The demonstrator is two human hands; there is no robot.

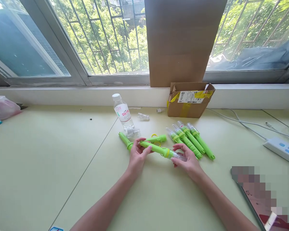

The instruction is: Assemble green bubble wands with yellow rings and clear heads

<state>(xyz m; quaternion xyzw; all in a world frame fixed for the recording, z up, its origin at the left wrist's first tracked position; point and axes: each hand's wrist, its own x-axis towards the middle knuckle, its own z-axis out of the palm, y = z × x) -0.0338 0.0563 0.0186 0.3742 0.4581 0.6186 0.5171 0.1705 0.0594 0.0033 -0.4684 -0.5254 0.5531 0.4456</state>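
Between my two hands lies a green tube with a clear ribbed cap [162, 150], like a small light stick, held slightly tilted above the table. My left hand [138, 152] pinches its green handle end. The fingers of my right hand [186, 160] are closed round the clear cap end. Just behind are two loose green handles, one [159, 139] beside yellow rings [156, 143], the other [125, 141] partly hidden by my left hand. Clear plastic caps [133, 132] lie near them. Several capped green sticks [192, 141] rest side by side right of my right hand.
A water bottle [122, 112] stands behind the loose parts. Farther back are another clear piece [143, 116], a small white-capped piece [159, 110] and an open cardboard box [190, 101]. On the right are a power strip [283, 149], cables and a dark tablet-like device [250, 199].
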